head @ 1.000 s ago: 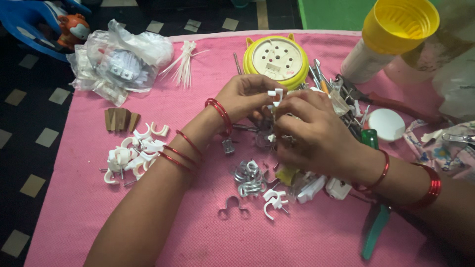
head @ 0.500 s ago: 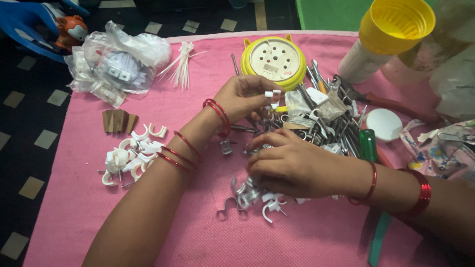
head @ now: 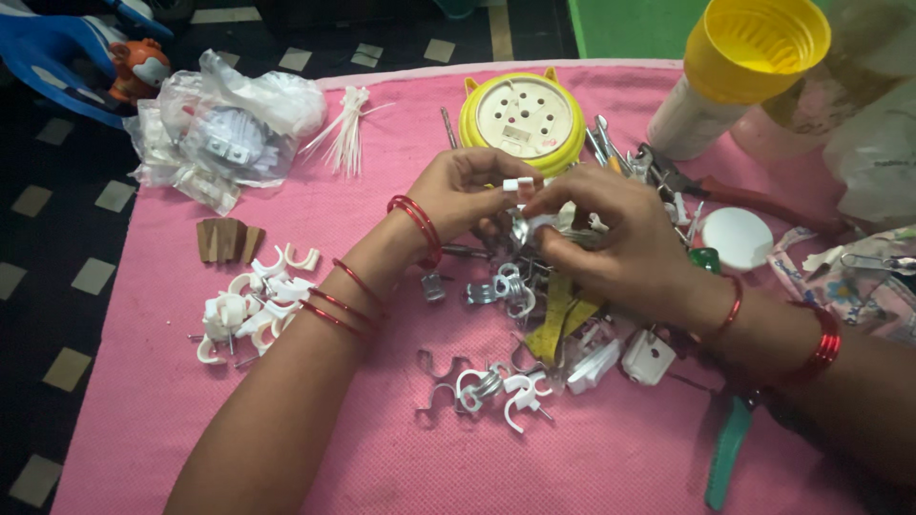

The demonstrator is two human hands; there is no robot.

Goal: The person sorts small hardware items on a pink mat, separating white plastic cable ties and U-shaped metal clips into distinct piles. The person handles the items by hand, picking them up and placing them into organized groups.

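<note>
Both hands (head: 544,215) raised together, fingertips pinched, wrists bent.

Pink cloth (head: 286,210) matt, woven; clips (head: 243,305) white plastic; saddles (head: 496,286) shiny metal.

Table cloth (head: 382,458): pink; cable clips (head: 250,303): white; round socket box (head: 522,119): yellow rim, cream face; funnel (head: 756,43): yellow; bangles (head: 418,224): red; floor (head: 57,286): black with pale square tiles.

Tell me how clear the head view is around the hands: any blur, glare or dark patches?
Head view: soft overall, and the left hand and right hand are slightly smeared, so the small white clip between them lacks detail. Lighting on the pink mat is even, without harsh glare. The tiled floor at left is dim.
</note>
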